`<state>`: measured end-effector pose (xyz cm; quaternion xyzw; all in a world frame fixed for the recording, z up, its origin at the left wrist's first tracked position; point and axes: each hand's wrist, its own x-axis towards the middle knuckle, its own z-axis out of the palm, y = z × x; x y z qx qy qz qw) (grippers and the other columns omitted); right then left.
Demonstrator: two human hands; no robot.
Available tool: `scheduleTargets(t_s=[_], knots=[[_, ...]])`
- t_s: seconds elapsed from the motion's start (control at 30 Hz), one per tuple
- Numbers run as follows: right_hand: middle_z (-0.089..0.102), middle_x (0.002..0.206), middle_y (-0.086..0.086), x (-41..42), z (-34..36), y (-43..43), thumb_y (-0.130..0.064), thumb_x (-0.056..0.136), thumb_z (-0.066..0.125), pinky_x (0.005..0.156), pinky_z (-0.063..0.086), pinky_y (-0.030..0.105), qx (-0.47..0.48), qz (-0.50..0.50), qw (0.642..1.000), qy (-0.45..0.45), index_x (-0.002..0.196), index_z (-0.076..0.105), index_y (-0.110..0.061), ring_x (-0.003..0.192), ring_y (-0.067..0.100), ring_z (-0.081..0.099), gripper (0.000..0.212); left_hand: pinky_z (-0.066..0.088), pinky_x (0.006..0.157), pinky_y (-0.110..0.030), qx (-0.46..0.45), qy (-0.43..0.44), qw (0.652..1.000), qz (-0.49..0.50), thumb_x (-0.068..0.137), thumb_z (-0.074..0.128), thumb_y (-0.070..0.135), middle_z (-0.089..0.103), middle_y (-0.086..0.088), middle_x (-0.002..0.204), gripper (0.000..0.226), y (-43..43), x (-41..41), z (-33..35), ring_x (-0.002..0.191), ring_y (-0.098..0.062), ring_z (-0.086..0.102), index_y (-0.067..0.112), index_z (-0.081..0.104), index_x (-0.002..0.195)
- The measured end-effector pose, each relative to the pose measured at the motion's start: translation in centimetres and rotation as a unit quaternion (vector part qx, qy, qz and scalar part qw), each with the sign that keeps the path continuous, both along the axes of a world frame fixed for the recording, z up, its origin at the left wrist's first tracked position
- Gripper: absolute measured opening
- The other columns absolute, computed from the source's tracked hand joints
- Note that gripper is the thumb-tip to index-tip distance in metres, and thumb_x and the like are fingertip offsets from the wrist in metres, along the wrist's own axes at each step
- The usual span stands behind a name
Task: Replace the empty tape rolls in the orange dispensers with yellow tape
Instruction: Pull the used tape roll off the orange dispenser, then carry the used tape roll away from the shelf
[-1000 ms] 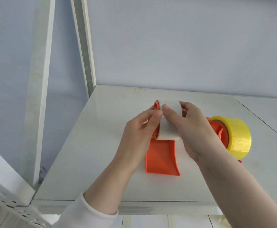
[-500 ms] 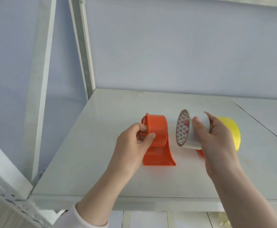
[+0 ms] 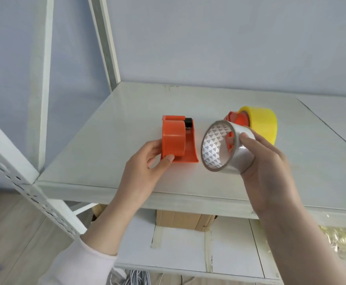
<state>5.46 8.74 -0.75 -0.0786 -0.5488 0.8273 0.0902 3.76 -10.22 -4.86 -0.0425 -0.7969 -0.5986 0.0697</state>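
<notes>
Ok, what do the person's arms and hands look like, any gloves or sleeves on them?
No gloves: both hands are bare. The left hand comes from a pale, pinkish-white long sleeve with a soft cuff ending short of the wrist. The right hand has a bare forearm, with no sleeve in view. No rings, watch or markings show.

a storeroom: white slotted metal shelving (image 3: pixel 188 194), a cardboard box (image 3: pixel 183 221) beneath, plain wall.
</notes>
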Motion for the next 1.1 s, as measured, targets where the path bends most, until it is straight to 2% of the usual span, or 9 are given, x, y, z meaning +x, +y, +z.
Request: scheduleTargets(t_s=[0.1,0.27,0.4,0.47,0.53,0.6,0.73,0.9,1.1], knots=[[0.070,0.092,0.002,1.0,0.0,-0.4,-0.010,0.086,0.052,0.068,0.052,0.022,-0.037,0.016,0.999,-0.003,0.117,0.061,-0.006,0.078,0.011,0.066,0.032,0.035,0.108,-0.022,0.017,0.012,0.999,0.033,0.082,0.063,0.025,0.052,0.010,0.135,0.052,0.2,1.4,-0.3,0.127,-0.002,0.047,0.023,0.047,0.132],[0.067,0.061,-0.005,4.3,0.2,-1.0,-0.012,0.087,0.047,0.058,0.048,0.018,-0.095,0.057,0.994,-0.011,0.089,0.064,-0.012,0.057,0.007,0.060,0.017,0.037,0.091,0.000,0.089,0.031,0.993,0.067,0.084,0.054,0.040,0.052,0.017,0.130,0.044,0.0,5.6,0.1,0.119,0.008,0.048,0.028,0.052,0.126],[0.057,0.059,-0.003,8.2,-1.1,-2.5,-0.018,0.072,0.055,0.051,0.042,0.021,-0.178,0.119,0.975,-0.058,0.088,0.057,-0.008,0.052,0.011,0.048,0.019,0.046,0.095,-0.021,0.177,-0.062,0.982,-0.035,0.078,0.053,0.060,0.061,0.014,0.124,0.055,-0.3,9.2,-1.0,0.111,0.002,0.059,0.030,0.054,0.123],[0.055,0.059,-0.003,10.2,-2.6,-3.5,-0.018,0.063,0.059,0.049,0.041,0.021,-0.222,0.143,0.961,-0.086,0.093,0.055,-0.007,0.049,0.011,0.045,0.033,0.051,0.094,-0.029,0.272,-0.160,0.945,-0.090,0.079,0.051,0.056,0.065,0.001,0.122,0.060,-0.5,10.6,-1.9,0.109,-0.010,0.064,0.017,0.056,0.125],[0.055,0.058,-0.003,12.1,-4.6,-4.4,-0.016,0.062,0.059,0.049,0.042,0.021,-0.256,0.147,0.948,-0.115,0.089,0.057,-0.006,0.048,0.012,0.045,0.029,0.055,0.088,-0.031,0.333,-0.234,0.904,-0.128,0.075,0.050,0.049,0.069,-0.010,0.113,0.054,-1.0,12.1,-2.7,0.101,-0.021,0.068,0.012,0.064,0.112],[0.056,0.059,-0.001,14.1,-6.6,-5.1,-0.015,0.057,0.064,0.049,0.044,0.023,-0.274,0.134,0.942,-0.139,0.083,0.059,-0.005,0.049,0.013,0.048,0.028,0.057,0.086,-0.031,0.323,-0.269,0.894,-0.154,0.079,0.049,0.042,0.073,-0.010,0.104,0.040,-1.4,13.5,-4.2,0.093,-0.020,0.071,0.015,0.068,0.100],[0.064,0.074,0.002,18.2,-10.9,-4.9,-0.026,0.046,0.078,0.062,0.047,0.026,-0.269,0.089,0.941,-0.187,0.086,0.070,-0.006,0.061,0.016,0.058,0.045,0.052,0.095,-0.036,0.260,-0.323,0.897,-0.152,0.091,0.045,0.034,0.070,-0.012,0.113,0.035,-1.2,16.4,-7.9,0.101,-0.021,0.069,0.012,0.060,0.113],[0.073,0.076,-0.003,23.8,-13.2,-3.0,-0.040,0.076,0.050,0.078,0.042,0.028,-0.223,0.041,0.949,-0.219,0.072,0.077,-0.016,0.067,0.009,0.067,0.036,0.050,0.097,-0.036,0.200,-0.376,0.882,-0.201,0.093,0.045,0.031,0.069,-0.010,0.117,0.037,1.8,19.6,-10.6,0.109,-0.021,0.065,0.009,0.060,0.119],[0.070,0.090,-0.002,31.2,-15.4,2.9,-0.036,0.077,0.052,0.078,0.050,0.023,-0.270,-0.108,0.933,-0.214,0.100,0.065,-0.013,0.081,0.012,0.064,0.035,0.054,0.086,-0.027,0.155,-0.419,0.841,-0.306,0.092,0.047,0.031,0.073,-0.002,0.106,0.028,10.3,23.8,-12.7,0.100,-0.016,0.066,0.017,0.066,0.106]])
